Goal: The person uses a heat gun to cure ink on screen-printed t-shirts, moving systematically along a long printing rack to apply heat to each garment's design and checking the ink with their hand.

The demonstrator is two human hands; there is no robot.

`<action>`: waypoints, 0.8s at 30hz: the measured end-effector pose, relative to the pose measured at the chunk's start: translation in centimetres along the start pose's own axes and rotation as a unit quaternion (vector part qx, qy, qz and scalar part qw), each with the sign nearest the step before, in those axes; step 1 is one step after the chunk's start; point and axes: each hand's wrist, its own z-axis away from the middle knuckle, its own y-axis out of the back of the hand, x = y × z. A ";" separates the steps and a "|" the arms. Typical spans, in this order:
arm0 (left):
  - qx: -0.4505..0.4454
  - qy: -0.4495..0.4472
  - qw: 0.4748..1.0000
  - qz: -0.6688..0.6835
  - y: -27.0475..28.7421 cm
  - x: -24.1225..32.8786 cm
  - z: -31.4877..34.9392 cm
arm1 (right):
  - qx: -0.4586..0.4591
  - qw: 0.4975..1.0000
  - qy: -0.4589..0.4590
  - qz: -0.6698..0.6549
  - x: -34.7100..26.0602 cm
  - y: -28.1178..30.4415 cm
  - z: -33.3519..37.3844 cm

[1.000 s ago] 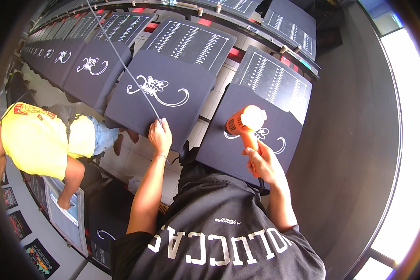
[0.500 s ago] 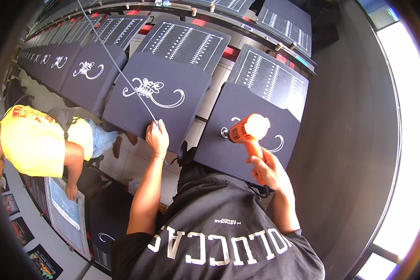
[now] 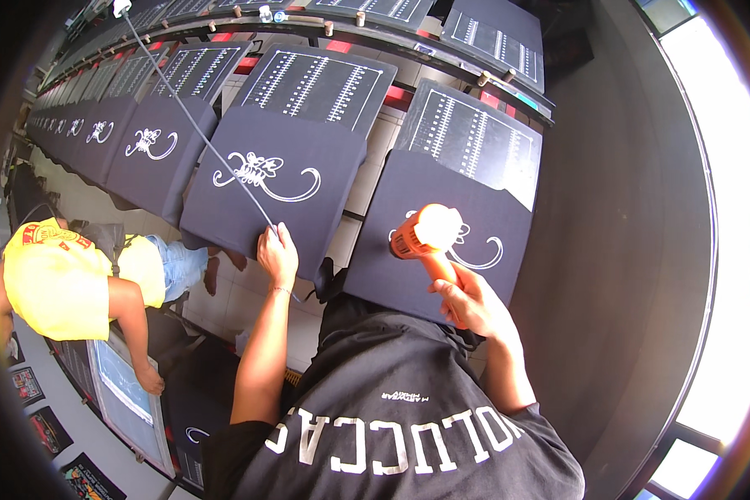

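My right hand (image 3: 475,304) is closed round the handle of an orange heat gun (image 3: 425,243), held above the nearest board. Black fabric (image 3: 408,183) covers the lower part of that board. Its white curling print (image 3: 492,254) is partly hidden by the heat gun. My left hand (image 3: 277,257) is closed on a thin grey cable (image 3: 196,127), which slants down from the upper left. Beneath the cable lies the neighbouring black fabric piece (image 3: 308,229), with a white floral scroll print (image 3: 262,171) on it.
A row of similar fabric-covered boards (image 3: 146,171) recedes to the left. At the lower left a co-worker in yellow (image 3: 58,279) bends over a framed screen (image 3: 133,400). A rail (image 3: 425,54) runs behind the boards. A dark wall (image 3: 617,275) stands at right.
The heat gun has shifted a little left over the print. My left hand keeps its grip on the cable. The co-worker's hand and the framed screen have moved slightly right and down in view.
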 end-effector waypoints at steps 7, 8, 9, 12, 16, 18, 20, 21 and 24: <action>0.014 0.000 1.000 0.016 -0.1 0.1 0.1 | 0.011 1.000 -0.001 0.002 -0.5 0.1 -2.4; 0.010 0.003 1.000 0.011 -0.1 0.0 0.1 | 0.019 1.000 0.005 0.002 -0.5 0.5 -2.4; 0.006 0.005 1.000 0.006 -0.1 -0.1 0.2 | 0.052 0.998 0.019 -0.007 0.1 0.7 -2.8; -0.001 0.007 1.000 0.005 0.0 0.1 0.1 | 0.124 0.991 0.028 0.032 0.2 0.6 -3.5; -0.001 0.007 1.000 0.004 0.1 0.2 0.1 | 0.103 0.992 0.058 -0.034 0.0 1.1 -4.3; -0.007 0.012 1.000 0.007 0.1 0.3 0.0 | 0.108 0.992 0.050 -0.037 -0.3 1.2 -4.2; -0.011 0.019 1.000 0.013 0.2 0.3 0.2 | 0.128 0.991 0.030 -0.016 -0.4 1.1 -3.9; -0.005 0.014 1.000 0.018 0.1 0.2 0.1 | 0.148 0.989 0.015 0.007 -0.6 1.2 -3.4; -0.016 0.027 0.999 0.019 -0.2 -0.6 0.3 | 0.174 0.982 -0.016 0.067 -0.6 1.4 -1.6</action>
